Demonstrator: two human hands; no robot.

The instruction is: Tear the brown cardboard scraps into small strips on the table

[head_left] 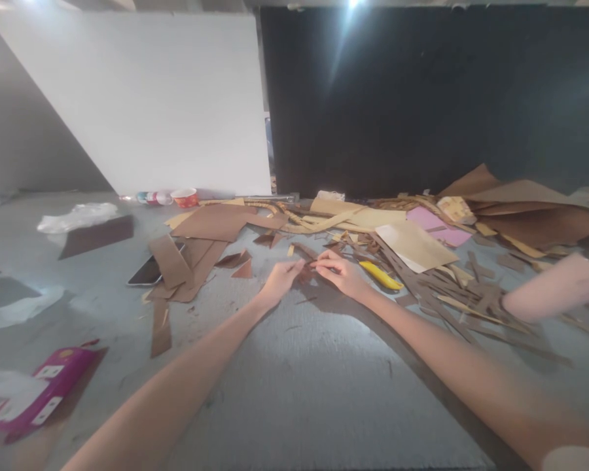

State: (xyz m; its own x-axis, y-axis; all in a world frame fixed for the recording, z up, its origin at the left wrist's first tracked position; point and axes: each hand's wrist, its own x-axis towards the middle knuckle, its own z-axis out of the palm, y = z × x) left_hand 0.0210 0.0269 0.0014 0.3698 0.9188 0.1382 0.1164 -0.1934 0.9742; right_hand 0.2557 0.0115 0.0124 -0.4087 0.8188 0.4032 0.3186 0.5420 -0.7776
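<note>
Two bare hands meet above the middle of a grey tabletop (285, 405), the fingertips of each pinched together on a small brown piece (305, 272) held between them, its exact shape too small to tell. The left hand (279, 282) comes in from the near left, the right hand (342, 276) from the near right, their fingertips close together. Just right of the right hand lies a yellow-handled tool (381, 276), beside a heap of brown strips (485, 294) spread across the right side. Farther back, a pale tan sheet (415, 247) overlaps a pink sheet (425, 219). Another person's forearm (544, 288) reaches in at right, over the strips. To the left of the hands, a brown offcut (171, 261) partly covers a dark phone (147, 271), with a large brown sheet (213, 222) beyond. A red-and-white cup (184, 197) stands at the far edge in front of a white panel (177, 98); a magenta packet (53, 386) rests at near left.
</note>
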